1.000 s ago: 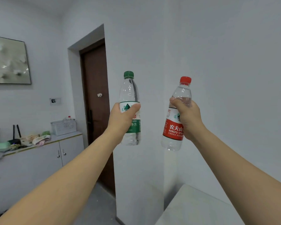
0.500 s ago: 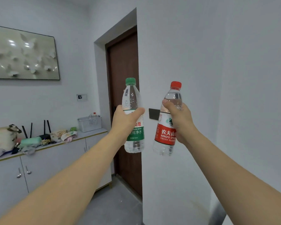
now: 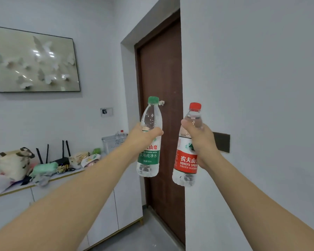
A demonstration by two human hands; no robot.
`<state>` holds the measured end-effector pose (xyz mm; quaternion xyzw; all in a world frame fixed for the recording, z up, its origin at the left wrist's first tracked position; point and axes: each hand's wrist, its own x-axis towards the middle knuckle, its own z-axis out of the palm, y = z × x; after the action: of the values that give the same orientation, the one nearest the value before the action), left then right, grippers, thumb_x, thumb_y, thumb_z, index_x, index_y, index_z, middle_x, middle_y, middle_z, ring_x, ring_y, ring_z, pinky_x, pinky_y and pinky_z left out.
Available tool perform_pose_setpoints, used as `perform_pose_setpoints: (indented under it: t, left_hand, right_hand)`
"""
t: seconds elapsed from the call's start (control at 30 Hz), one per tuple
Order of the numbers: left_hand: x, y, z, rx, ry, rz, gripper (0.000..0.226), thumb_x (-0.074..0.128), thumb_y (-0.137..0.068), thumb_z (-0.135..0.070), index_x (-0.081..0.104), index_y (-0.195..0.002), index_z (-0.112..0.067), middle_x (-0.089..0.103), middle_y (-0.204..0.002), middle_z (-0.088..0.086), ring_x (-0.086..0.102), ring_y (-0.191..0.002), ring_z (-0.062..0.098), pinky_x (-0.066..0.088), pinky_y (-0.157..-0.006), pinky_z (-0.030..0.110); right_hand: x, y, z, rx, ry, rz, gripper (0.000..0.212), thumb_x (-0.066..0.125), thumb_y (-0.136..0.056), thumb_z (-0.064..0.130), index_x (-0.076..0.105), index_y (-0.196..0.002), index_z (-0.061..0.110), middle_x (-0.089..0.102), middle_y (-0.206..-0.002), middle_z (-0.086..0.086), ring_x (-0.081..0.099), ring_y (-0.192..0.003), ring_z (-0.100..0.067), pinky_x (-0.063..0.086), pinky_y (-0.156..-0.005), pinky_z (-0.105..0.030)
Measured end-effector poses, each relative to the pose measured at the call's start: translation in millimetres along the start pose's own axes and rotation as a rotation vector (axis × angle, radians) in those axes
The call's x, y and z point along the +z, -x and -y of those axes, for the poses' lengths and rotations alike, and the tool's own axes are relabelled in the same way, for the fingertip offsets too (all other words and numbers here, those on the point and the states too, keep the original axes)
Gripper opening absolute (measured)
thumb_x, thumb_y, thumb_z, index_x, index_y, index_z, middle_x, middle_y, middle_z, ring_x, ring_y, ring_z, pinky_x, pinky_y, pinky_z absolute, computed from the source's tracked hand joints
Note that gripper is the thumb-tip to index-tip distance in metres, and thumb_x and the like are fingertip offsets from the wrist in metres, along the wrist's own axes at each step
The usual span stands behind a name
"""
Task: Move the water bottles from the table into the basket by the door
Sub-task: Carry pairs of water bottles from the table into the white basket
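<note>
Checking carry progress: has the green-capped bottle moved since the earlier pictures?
Yes. The green-capped bottle, held in the left hand, now overlaps the brown door; a second ago it stood right of the door, against the white wall.

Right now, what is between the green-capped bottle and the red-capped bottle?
In the head view, no object: only the brown door shows behind the gap between the green-capped bottle and the red-capped bottle. They do not touch.

One head-worn wide-angle view looks forward along both outstretched arms, hands near, facing the far brown door; cabinet at left.
</note>
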<state>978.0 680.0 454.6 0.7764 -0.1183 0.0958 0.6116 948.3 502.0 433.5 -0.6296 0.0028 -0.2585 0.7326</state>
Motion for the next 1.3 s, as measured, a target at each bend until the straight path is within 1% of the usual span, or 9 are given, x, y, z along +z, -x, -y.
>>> perform_pose_setpoints:
  t: [0.17,0.4,0.53,0.6,0.73,0.9,1.1,1.23,1.3]
  left_hand:
    - [-38,-80,52,-0.032,0.017,0.033,0.031,0.078,-0.079,-0.038,0.064,-0.101,-0.022,0.077,-0.078,-0.002,0.075,-0.067,0.014,0.052,-0.06,0.029]
    - [-136,-204,117,-0.024,0.02,0.018,0.042,0.082,-0.077,-0.035,0.064,-0.111,-0.017,0.076,-0.095,0.003,0.074,-0.082,0.018,0.054,-0.062,0.031]
    - [-190,-288,142,-0.026,-0.004,0.01,0.037,0.086,-0.072,-0.028,0.067,-0.102,-0.017,0.078,-0.08,0.0,0.075,-0.068,0.014,0.053,-0.052,0.025]
    - [-206,-330,157,-0.03,0.001,0.003,0.031,0.085,-0.07,-0.024,0.068,-0.095,-0.017,0.077,-0.071,-0.004,0.073,-0.061,0.01,0.052,-0.046,0.021]
    - [-220,-407,203,-0.084,0.0,0.006,0.027,0.084,-0.068,-0.02,0.069,-0.089,-0.016,0.076,-0.068,-0.004,0.073,-0.059,0.011,0.054,-0.052,0.025]
    - [-223,-507,264,-0.116,-0.031,0.014,0.031,0.087,-0.066,-0.021,0.069,-0.09,-0.015,0.077,-0.071,-0.002,0.074,-0.062,0.013,0.057,-0.055,0.028]
    - [-250,-635,307,-0.127,-0.058,-0.079,0.033,0.087,-0.067,-0.018,0.067,-0.092,-0.011,0.076,-0.068,0.0,0.074,-0.059,0.014,0.054,-0.054,0.026]
    - [-283,-708,326,-0.077,-0.082,-0.189,0.037,0.088,-0.066,-0.018,0.06,-0.09,-0.018,0.075,-0.074,0.0,0.073,-0.063,0.016,0.056,-0.057,0.029]
    - [-299,-738,336,-0.096,-0.091,-0.218,0.036,0.088,-0.068,-0.018,0.06,-0.091,-0.018,0.073,-0.079,0.0,0.071,-0.06,0.01,0.052,-0.047,0.023]
  right_hand:
    - [76,-59,-43,-0.004,0.031,0.102,0.037,0.074,-0.072,0.055,0.059,-0.101,0.037,0.073,-0.077,0.012,0.072,-0.066,-0.008,0.051,-0.042,-0.02]
    - [196,-160,-104,0.089,-0.055,0.132,0.033,0.078,-0.074,0.042,0.062,-0.099,0.026,0.073,-0.075,0.001,0.073,-0.066,-0.019,0.056,-0.051,-0.03]
    - [269,-224,-127,0.091,-0.089,0.122,0.036,0.08,-0.072,0.037,0.063,-0.1,0.023,0.072,-0.086,-0.006,0.072,-0.077,-0.026,0.059,-0.07,-0.041]
    - [299,-254,-143,0.079,-0.094,0.119,0.039,0.081,-0.07,0.032,0.063,-0.102,0.021,0.072,-0.086,-0.007,0.072,-0.076,-0.026,0.058,-0.07,-0.041]
    - [344,-313,-186,0.09,-0.073,0.114,0.042,0.081,-0.072,0.03,0.06,-0.107,0.021,0.073,-0.091,-0.006,0.073,-0.077,-0.024,0.056,-0.065,-0.037]
    - [388,-408,-248,0.069,-0.082,0.082,0.044,0.079,-0.073,0.04,0.06,-0.109,0.022,0.072,-0.095,-0.006,0.072,-0.083,-0.027,0.058,-0.075,-0.043]
    - [458,-541,-310,0.142,-0.22,0.117,0.029,0.079,-0.074,0.03,0.064,-0.097,0.02,0.072,-0.075,-0.003,0.071,-0.06,-0.018,0.054,-0.051,-0.028]
    - [525,-617,-342,0.176,-0.275,0.21,0.039,0.078,-0.075,0.024,0.06,-0.109,0.018,0.071,-0.084,-0.005,0.07,-0.062,-0.017,0.053,-0.055,-0.029]
    - [557,-645,-363,0.168,-0.264,0.239,0.045,0.078,-0.074,0.022,0.057,-0.114,0.017,0.07,-0.085,-0.005,0.071,-0.063,-0.017,0.056,-0.056,-0.031]
